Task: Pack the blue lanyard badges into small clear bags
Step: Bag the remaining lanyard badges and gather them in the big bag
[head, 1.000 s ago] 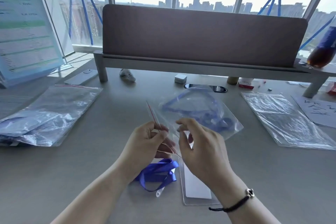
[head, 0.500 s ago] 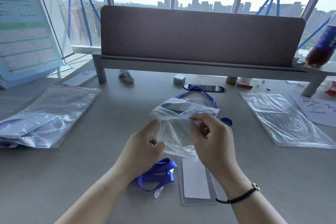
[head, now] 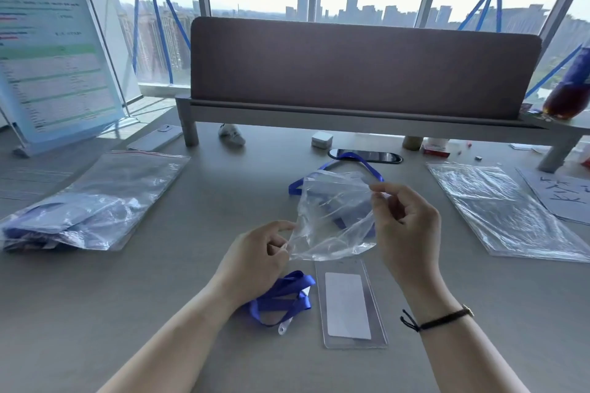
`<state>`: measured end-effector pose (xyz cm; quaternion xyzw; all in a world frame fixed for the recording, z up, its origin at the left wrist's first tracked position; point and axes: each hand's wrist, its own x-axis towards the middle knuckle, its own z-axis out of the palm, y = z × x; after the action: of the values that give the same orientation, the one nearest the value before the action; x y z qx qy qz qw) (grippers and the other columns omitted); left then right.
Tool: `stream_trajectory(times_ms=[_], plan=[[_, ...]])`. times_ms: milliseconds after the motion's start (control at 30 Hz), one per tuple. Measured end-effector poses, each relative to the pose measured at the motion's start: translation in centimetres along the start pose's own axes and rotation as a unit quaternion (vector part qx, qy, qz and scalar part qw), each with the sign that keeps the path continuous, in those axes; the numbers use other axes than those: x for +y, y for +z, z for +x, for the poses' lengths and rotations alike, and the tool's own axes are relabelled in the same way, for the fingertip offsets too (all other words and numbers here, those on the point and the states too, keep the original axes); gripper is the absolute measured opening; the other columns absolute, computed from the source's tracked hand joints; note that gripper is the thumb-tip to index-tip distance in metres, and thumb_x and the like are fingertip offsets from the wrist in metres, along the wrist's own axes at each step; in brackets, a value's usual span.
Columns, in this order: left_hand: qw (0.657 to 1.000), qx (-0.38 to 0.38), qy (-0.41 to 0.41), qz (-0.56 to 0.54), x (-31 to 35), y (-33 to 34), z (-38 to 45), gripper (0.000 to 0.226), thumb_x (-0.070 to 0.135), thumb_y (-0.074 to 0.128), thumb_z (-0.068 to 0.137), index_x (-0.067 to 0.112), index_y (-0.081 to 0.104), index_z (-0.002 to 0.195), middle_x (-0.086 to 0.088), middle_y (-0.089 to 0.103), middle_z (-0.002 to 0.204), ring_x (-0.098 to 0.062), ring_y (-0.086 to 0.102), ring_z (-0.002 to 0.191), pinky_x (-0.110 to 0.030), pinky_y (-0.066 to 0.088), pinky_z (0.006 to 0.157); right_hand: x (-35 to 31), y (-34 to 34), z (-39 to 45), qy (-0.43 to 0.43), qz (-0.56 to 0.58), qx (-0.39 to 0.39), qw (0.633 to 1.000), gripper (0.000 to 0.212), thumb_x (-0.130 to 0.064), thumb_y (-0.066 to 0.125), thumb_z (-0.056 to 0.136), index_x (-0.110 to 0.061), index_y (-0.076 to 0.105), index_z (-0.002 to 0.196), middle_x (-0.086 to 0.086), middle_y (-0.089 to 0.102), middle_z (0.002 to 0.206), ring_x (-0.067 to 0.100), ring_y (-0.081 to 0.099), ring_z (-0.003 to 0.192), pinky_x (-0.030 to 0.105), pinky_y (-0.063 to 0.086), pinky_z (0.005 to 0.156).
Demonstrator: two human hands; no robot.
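Plastic of a small clear bag (head: 332, 217) was held above the desk (head: 159, 297), pinched at its 8 o'clock edge by the left hand (head: 258, 260) and at its 1 o'clock corner by the right hand (head: 405, 226). At 6 o'clock a badge sleeve (head: 349, 305) lay flat, its blue lanyard (head: 282, 297) bunched at 9 o'clock beside it.

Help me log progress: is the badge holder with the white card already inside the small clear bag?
No. The badge holder lies flat on the desk, below the small clear bag held by both hands.
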<state>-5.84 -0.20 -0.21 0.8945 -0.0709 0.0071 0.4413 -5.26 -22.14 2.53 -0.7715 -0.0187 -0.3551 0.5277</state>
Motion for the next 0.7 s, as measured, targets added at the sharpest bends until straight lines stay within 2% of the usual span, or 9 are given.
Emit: stream_trajectory(times_ms=[133,233,333,400,433,533,600,700], plan=[[0.999,0.037,-0.022,-0.019,-0.5,-0.2,0.4,0.028,0.020,0.066,0.090,0.047,0.071,0.096,0.016,0.074,0.081,-0.004,0.066,0.074,-0.021,0.050,0.072,-0.1,-0.2,0.0,-0.004,0.007,0.009,1.000,0.017,-0.005,0.065,0.091,-0.019,0.075,0.090,-0.016,0.049,0.051,0.007,0.042,0.045,0.013,0.033,0.051],[0.998,0.036,-0.019,-0.037,-0.3,-0.2,0.2,0.031,0.019,0.064,0.092,0.048,0.072,0.083,0.016,0.075,0.078,-0.005,0.068,0.075,-0.025,0.050,0.075,-0.1,0.0,-0.2,-0.013,-0.005,0.000,1.000,0.018,-0.009,0.065,0.091,-0.024,0.075,0.089,-0.012,0.049,0.051,0.011,0.041,0.047,0.023,0.036,0.052],[0.999,0.027,-0.011,-0.035,0.0,-0.6,0.3,0.029,0.031,0.062,0.096,0.049,0.073,0.076,0.014,0.074,0.072,-0.007,0.062,0.064,-0.026,0.047,0.070,-0.2,0.2,-0.5,-0.033,-0.028,-0.021,0.999,0.018,-0.011,0.068,0.090,-0.028,0.074,0.088,-0.001,0.054,0.055,0.017,0.045,0.048,0.032,0.043,0.054],[1.000,0.010,-0.001,-0.013,0.2,-1.3,0.3,0.021,0.042,0.062,0.095,0.055,0.072,0.082,0.000,0.072,0.071,-0.013,0.056,0.063,-0.028,0.045,0.068,-0.2,0.2,-0.5,-0.039,-0.045,-0.034,0.998,0.017,-0.013,0.069,0.089,-0.029,0.075,0.089,0.000,0.055,0.056,0.018,0.048,0.051,0.029,0.044,0.056],[1.000,-0.005,0.003,-0.001,0.5,-1.8,0.2,0.016,0.045,0.063,0.094,0.056,0.071,0.086,0.000,0.073,0.076,-0.015,0.060,0.065,-0.028,0.048,0.069,-0.2,0.2,-0.5,-0.039,-0.053,-0.039,0.997,0.016,-0.014,0.070,0.088,-0.029,0.075,0.090,0.000,0.055,0.056,0.017,0.048,0.051,0.028,0.043,0.055],[0.996,-0.062,0.011,0.066,1.8,-3.3,-0.9,0.014,0.045,0.067,0.091,0.044,0.071,0.104,0.015,0.074,0.088,-0.005,0.068,0.084,-0.021,0.052,0.082,0.2,0.3,-0.4,-0.023,-0.049,-0.050,0.997,0.015,-0.015,0.070,0.088,-0.028,0.076,0.090,0.000,0.056,0.060,0.014,0.046,0.050,0.026,0.043,0.055],[0.984,-0.113,0.002,0.138,2.3,-4.2,-2.0,0.027,0.056,0.070,0.082,0.042,0.068,0.105,0.021,0.072,0.096,0.001,0.066,0.088,-0.024,0.053,0.088,0.4,0.3,-0.2,-0.005,-0.031,-0.049,0.998,0.015,-0.015,0.070,0.087,-0.028,0.076,0.089,0.000,0.056,0.059,0.008,0.045,0.051,0.027,0.044,0.057],[0.952,-0.182,-0.035,0.244,2.8,-4.7,-4.0,0.064,0.077,0.068,0.064,0.047,0.061,0.119,0.027,0.063,0.114,0.005,0.059,0.105,-0.029,0.050,0.097,0.7,0.4,-0.2,0.008,-0.021,-0.046,0.999,0.013,-0.015,0.071,0.087,-0.026,0.077,0.089,-0.010,0.053,0.053,0.006,0.045,0.051,0.025,0.043,0.057]])
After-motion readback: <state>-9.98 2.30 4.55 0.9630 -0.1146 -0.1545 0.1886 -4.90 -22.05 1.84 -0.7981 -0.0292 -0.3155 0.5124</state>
